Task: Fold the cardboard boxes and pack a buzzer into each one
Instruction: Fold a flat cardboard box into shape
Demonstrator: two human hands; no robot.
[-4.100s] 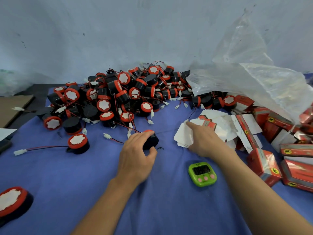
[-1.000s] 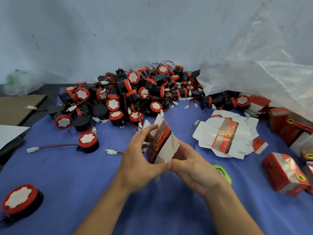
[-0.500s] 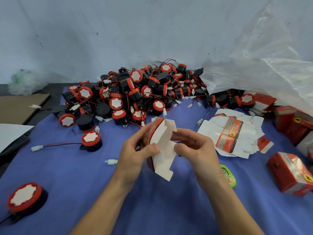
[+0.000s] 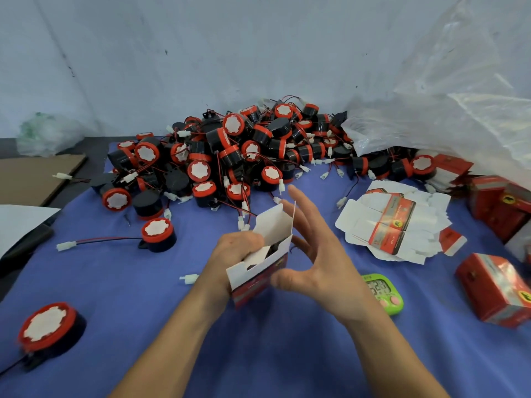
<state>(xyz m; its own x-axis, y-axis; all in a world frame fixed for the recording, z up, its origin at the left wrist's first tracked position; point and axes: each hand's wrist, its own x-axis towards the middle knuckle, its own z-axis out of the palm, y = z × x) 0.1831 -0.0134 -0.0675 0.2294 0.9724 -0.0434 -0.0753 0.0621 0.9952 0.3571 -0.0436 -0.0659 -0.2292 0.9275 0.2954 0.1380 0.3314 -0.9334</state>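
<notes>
At frame centre, left hand (image 4: 233, 251) gripping open-flapped box (image 4: 257, 282); right hand (image 4: 321, 265) hovering beside, fingers spread, empty. Dark shape inside, probably buzzer (image 4: 272, 250). Card looking light, crushable: gripping side walls safest.

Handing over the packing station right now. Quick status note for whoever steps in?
Left hand grips a folded-up box, top flaps open; the dark shape inside is likely a buzzer.
Right hand open beside it, holding nothing.
Buzzer pile at the back, flat blanks to the right, closed boxes far right.
To do: tuck this box's flaps, then keep packing.
</notes>
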